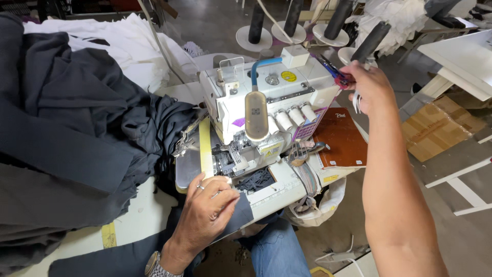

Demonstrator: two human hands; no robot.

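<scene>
My left hand (pixel 207 205), with a ring and a wristwatch, presses flat on a strip of dark grey fabric (pixel 102 259) in front of the presser foot of a white overlock sewing machine (pixel 266 102). My right hand (pixel 371 84) is raised beside the machine's right side and grips a small pair of red and blue thread snips (pixel 335 73). The snips point toward the machine's top back corner. A beige lamp head (pixel 256 115) hangs over the machine's front.
A large heap of dark grey cloth (pixel 66 133) lies on the left of the table, white cloth (pixel 118 41) behind it. Dark thread cones (pixel 256 23) stand at the back. A brown notebook (pixel 341 137) lies right of the machine, a cardboard box (pixel 435 128) on the floor.
</scene>
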